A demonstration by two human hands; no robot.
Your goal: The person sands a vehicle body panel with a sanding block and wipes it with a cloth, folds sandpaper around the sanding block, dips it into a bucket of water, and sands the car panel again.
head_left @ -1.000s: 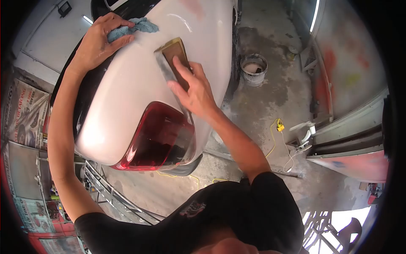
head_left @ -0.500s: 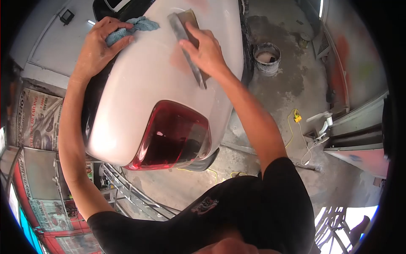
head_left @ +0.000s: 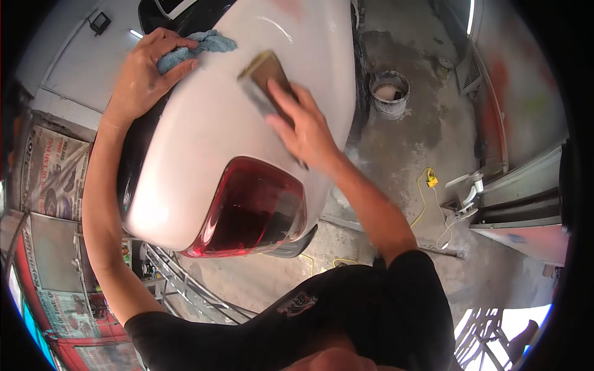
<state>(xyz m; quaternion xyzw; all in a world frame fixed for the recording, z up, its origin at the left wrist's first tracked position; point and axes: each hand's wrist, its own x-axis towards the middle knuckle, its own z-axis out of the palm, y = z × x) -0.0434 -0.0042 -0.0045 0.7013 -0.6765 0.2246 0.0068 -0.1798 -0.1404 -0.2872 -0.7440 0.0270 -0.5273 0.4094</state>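
A blue cloth (head_left: 215, 42) is bunched in my left hand (head_left: 151, 71), which rests at the left edge of the white car panel (head_left: 185, 142). Closed around a long sanding block (head_left: 267, 68), my right hand (head_left: 307, 127) presses it flat on the panel above the red tail light (head_left: 250, 207). The block is slanted and slightly blurred; my fingers and palm cover part of it. A faint reddish patch shows near the top of the panel.
On the floor right of the car stands a bucket (head_left: 390, 94) with cloudy liquid. A yellow plug box (head_left: 432, 179) with cables lies lower right. Metal framing (head_left: 192, 290) is below the car, and a paint-marked panel (head_left: 526, 80) stands at right.
The block in my right hand first went up the panel, away from the tail light, and has since come back down toward it. My left hand stays on the cloth.
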